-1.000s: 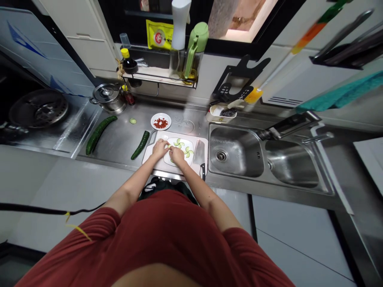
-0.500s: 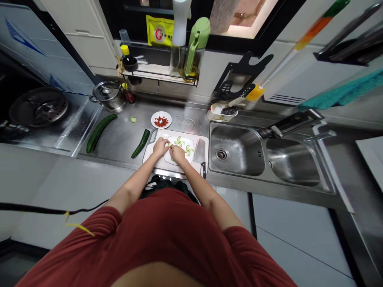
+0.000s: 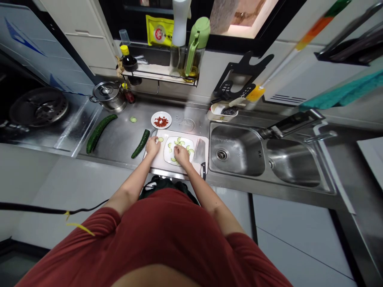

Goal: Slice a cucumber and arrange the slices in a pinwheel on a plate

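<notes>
My left hand (image 3: 153,147) rests at the left part of the pale cutting board (image 3: 157,163), fingers bent together beside a round cucumber slice (image 3: 160,139); what lies at its fingertips is too small to make out. Over the white square plate (image 3: 168,158), my right hand (image 3: 182,156) is closed with its fingers curled in, hiding whatever it may hold. Thin cucumber slices (image 3: 179,141) lie in curved groups on the plate. A cleaver (image 3: 200,153) with a black handle lies along the board's right side.
Left of the board are a cut cucumber (image 3: 141,143), a longer cucumber (image 3: 100,131) and a cucumber end (image 3: 133,119). A small plate (image 3: 161,126) holding red pieces stands behind the board. A steel pot (image 3: 110,97) is back left; a double sink (image 3: 236,149) is right.
My left hand has moved left off the plate to the board, and a round slice now shows beside it. My right hand has shifted slightly right, uncovering slices on the plate's left side.
</notes>
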### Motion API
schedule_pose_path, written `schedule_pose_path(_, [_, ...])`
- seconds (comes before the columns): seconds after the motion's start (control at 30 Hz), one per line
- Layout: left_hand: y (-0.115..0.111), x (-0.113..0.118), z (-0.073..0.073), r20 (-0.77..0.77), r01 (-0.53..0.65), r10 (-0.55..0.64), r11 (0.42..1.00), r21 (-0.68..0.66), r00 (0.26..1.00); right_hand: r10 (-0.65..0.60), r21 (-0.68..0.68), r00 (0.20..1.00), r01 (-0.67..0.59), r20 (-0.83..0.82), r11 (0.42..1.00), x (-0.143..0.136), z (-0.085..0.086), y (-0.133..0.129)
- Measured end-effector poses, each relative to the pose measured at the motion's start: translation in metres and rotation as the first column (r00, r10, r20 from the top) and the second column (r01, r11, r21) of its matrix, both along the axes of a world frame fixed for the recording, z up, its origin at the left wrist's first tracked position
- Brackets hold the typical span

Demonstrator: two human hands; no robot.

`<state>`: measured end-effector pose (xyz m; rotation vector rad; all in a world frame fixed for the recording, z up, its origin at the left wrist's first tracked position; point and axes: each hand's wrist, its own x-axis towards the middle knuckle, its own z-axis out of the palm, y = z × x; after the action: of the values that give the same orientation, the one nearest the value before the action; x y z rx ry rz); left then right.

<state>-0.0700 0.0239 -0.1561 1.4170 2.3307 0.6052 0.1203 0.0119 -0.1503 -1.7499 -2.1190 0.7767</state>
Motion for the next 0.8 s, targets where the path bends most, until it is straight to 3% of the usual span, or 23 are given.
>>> schedule_pose_path(0.4, [0.009,0.006,0.000,-0.020,0.007,-0.007,1.000,-0.012,1.000,0.012,0.009,0.994,-0.011,-0.104,1.000,0.004,0.019,-0.015])
schedule_pose_path(0.8, [0.015,0.008,0.001,0.034,-0.011,0.012,1.000,-0.026,0.999,0.013,0.021,0.993,-0.011,-0.121,1.000,0.008,0.022,-0.018])
